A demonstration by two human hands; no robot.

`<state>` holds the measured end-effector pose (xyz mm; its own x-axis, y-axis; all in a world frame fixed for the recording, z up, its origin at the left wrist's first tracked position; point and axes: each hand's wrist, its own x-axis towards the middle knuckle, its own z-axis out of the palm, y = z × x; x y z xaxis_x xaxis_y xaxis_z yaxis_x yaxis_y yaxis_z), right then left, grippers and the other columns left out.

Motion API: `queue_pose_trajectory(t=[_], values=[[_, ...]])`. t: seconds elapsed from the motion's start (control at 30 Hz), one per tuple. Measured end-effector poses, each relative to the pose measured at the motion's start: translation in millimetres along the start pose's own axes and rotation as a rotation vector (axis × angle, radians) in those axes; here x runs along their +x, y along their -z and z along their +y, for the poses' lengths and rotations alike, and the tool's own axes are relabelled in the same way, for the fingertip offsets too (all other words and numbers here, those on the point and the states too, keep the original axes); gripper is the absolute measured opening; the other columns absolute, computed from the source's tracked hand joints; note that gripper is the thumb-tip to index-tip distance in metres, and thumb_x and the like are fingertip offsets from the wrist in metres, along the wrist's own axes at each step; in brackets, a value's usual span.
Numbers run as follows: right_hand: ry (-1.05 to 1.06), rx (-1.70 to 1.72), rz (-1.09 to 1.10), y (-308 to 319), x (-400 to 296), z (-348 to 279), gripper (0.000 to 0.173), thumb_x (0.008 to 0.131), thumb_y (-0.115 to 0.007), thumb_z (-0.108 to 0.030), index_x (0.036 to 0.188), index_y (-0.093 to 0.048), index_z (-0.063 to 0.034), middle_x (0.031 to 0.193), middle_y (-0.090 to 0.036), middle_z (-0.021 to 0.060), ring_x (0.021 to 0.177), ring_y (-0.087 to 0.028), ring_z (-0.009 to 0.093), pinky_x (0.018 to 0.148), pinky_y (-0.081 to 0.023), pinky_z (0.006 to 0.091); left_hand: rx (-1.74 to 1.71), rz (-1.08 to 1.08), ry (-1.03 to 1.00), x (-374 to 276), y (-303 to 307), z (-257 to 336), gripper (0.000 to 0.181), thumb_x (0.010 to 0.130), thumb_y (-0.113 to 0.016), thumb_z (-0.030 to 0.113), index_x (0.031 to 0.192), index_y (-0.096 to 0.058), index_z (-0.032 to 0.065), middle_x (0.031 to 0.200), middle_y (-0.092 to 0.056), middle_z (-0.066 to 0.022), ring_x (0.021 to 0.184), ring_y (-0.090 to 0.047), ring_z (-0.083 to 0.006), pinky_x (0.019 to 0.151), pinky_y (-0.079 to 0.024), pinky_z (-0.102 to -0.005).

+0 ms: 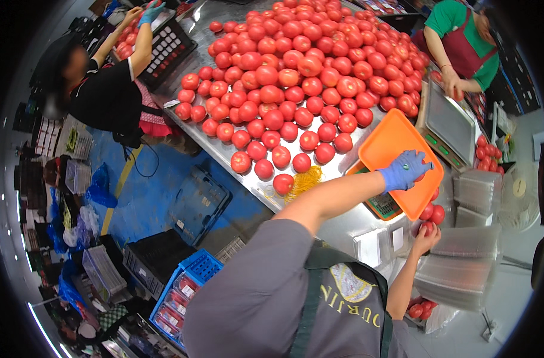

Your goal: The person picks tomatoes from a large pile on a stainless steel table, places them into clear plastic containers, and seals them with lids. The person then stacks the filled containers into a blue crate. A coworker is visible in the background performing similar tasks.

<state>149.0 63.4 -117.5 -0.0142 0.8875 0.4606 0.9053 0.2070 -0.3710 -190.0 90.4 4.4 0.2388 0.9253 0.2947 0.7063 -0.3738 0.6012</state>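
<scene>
My left hand (404, 172), in a blue glove, is over an orange plastic tray (386, 141). Its fingers close around a red tomato (419, 177), mostly hidden beneath the glove. Under the tray is a weighing scale with a green display panel (384, 205). Bare-skinned, my right hand (426, 241) grips another tomato (427, 228) just beyond the tray's near right corner. A few more tomatoes (436, 215) lie beside that hand. Yellow rubber bands (305, 181) are heaped on the metal table (339, 221) left of the tray.
A large tomato pile (299, 67) covers the table's far side. Stacked clear plastic containers (455, 268) stand at right, near a fan (518, 188). Another scale (448, 121) sits by a co-worker in green (460, 40). A second co-worker (111, 89) handles tomatoes at a black crate (169, 49).
</scene>
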Motion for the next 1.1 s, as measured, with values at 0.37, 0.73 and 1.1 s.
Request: queue_pose_trajectory(t=[0.37,0.73,1.1], values=[[0.113,0.59,-0.19,31.5,21.4,-237.3,0.014,0.088,-0.058,0.001,0.102,-0.061,-0.0011,0.098,-0.059,0.007,0.093,-0.057,0.016,0.083,-0.047,0.0276,-0.133,0.473,0.253,-186.4,52.9,-69.0,0.035,0.078,-0.062,0.014,0.113,-0.06,0.0091,0.11,-0.061,-0.0118,0.102,-0.058,-0.0328,0.085,-0.047,-0.0419],[1.065,0.287,-0.574,-159.9,-22.6,-517.3,0.059,0.074,-0.058,-0.001,0.129,-0.051,-0.0228,0.131,-0.043,0.0191,0.113,-0.048,0.038,0.084,-0.05,0.0422,0.086,0.88,0.851,-390.8,153.2,-171.8,0.043,0.078,-0.063,0.008,0.12,-0.054,0.006,0.116,-0.054,-0.0148,0.102,-0.056,-0.0298,0.091,-0.046,-0.0362],[0.607,0.803,-0.85,-143.6,-1.0,-506.3,0.061,0.07,-0.07,-0.005,0.126,-0.048,-0.0174,0.123,-0.047,0.0156,0.113,-0.05,0.034,0.088,-0.05,0.0368,0.154,0.346,1.004,-369.7,164.9,-194.3,0.053,0.081,-0.065,0.03,0.13,-0.05,0.0167,0.139,-0.044,-0.0111,0.114,-0.056,-0.0307,0.089,-0.049,-0.0395]])
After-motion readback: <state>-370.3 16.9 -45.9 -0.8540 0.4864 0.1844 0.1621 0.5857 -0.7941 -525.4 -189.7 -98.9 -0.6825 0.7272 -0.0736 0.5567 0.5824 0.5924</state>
